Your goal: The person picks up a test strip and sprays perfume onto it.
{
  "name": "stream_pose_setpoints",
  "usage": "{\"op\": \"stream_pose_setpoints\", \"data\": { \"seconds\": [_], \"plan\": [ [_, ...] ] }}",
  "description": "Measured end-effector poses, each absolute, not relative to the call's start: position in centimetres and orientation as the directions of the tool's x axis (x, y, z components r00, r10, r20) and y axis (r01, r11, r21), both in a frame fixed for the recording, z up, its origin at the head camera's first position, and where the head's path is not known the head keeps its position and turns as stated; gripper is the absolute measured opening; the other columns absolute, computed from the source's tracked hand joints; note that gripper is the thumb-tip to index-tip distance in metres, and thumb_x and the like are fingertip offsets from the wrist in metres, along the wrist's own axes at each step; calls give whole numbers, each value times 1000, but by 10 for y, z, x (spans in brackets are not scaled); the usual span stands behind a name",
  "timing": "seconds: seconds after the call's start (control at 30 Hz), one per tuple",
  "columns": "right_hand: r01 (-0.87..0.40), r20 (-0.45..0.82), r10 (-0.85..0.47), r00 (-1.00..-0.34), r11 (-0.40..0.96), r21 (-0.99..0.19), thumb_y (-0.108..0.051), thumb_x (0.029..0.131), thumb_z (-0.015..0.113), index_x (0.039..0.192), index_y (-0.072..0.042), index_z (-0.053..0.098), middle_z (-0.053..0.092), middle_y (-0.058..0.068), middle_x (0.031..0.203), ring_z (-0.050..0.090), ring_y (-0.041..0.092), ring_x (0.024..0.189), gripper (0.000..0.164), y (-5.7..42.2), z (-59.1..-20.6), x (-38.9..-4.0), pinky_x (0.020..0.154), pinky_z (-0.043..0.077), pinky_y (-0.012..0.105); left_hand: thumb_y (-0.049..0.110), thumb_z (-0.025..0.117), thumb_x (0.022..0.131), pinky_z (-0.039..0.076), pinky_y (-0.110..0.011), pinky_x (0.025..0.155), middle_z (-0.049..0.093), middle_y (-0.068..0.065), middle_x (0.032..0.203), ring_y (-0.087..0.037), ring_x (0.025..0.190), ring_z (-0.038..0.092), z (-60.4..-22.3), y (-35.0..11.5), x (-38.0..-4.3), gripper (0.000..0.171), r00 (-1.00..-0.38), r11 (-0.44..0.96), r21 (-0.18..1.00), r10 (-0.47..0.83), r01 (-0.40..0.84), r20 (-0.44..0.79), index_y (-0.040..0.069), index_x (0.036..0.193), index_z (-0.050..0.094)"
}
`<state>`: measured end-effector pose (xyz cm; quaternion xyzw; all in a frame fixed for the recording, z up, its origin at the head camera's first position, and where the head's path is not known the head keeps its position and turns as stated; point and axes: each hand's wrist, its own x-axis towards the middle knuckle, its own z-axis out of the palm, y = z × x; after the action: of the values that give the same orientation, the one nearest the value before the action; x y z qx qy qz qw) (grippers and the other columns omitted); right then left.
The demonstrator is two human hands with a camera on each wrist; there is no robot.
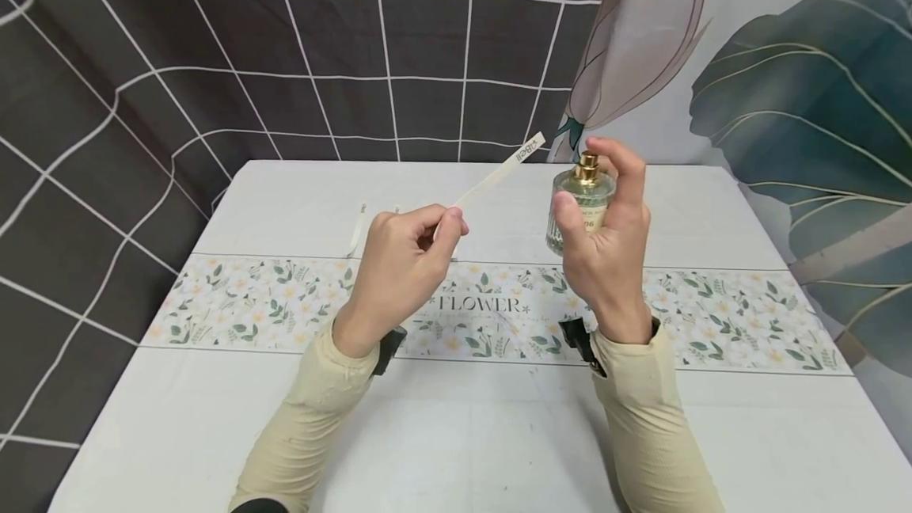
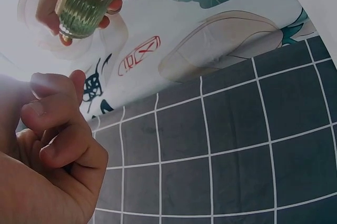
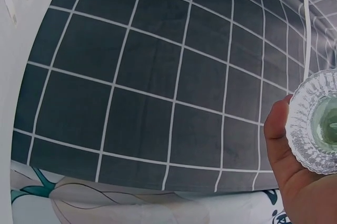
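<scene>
Between thumb and curled fingers, my left hand (image 1: 409, 264) pinches a thin white perfume test strip (image 1: 499, 172) by its lower end. The strip slants up to the right, and its printed tip points toward the space above the bottle. A ribbed glass perfume bottle (image 1: 559, 212) with pale green liquid and a gold spray top (image 1: 587, 167) is gripped in my right hand (image 1: 613, 252). One finger rests on the spray top while the thumb lies on the bottle's near side. In the right wrist view the ribbed base of the bottle (image 3: 310, 124) shows, with the strip (image 3: 308, 29) beyond.
More white strips (image 1: 359, 226) lie on the table behind my left hand. A floral runner (image 1: 242, 299) printed FLOWER crosses the white table (image 1: 442, 434). Dark gridded cloth (image 1: 321, 38) hangs behind and left; a leaf-patterned cloth (image 1: 805, 101) hangs at the right.
</scene>
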<state>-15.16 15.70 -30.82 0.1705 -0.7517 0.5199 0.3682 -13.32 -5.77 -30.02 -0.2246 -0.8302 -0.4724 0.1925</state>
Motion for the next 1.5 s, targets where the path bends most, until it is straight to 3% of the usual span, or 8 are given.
{"op": "stream_pose_setpoints", "data": {
  "seconds": [0.4, 1.07, 1.5],
  "plan": [
    [-654, 728, 154, -668, 346, -673, -26, 92, 57, 131, 2, 46, 61, -8, 94, 60, 14, 73, 49, 157, -308, -150, 60, 49, 20, 11, 54, 101, 27, -24, 44, 45, 4, 50, -9, 44, 38, -301, -57, -135, 28, -824, 448, 698, 200, 558, 530, 4, 84, 75],
    [-637, 718, 180, -672, 355, -684, -28, 92, 58, 130, -8, 50, 62, -7, 92, 61, 13, 73, 44, 159, -306, -149, 61, 49, 20, 12, 55, 101, 27, -25, 44, 46, 5, 50, -7, 44, 37, -302, -55, -135, 28, -817, 457, 687, 197, 565, 541, 6, 82, 75],
    [-642, 723, 173, -669, 355, -679, -29, 91, 58, 130, -8, 51, 62, -8, 90, 59, 12, 71, 45, 158, -307, -150, 59, 47, 19, 11, 53, 101, 29, -25, 44, 47, 5, 50, -6, 45, 39, -303, -54, -135, 29, -812, 451, 683, 210, 575, 545, 5, 82, 75]
  ]
}}
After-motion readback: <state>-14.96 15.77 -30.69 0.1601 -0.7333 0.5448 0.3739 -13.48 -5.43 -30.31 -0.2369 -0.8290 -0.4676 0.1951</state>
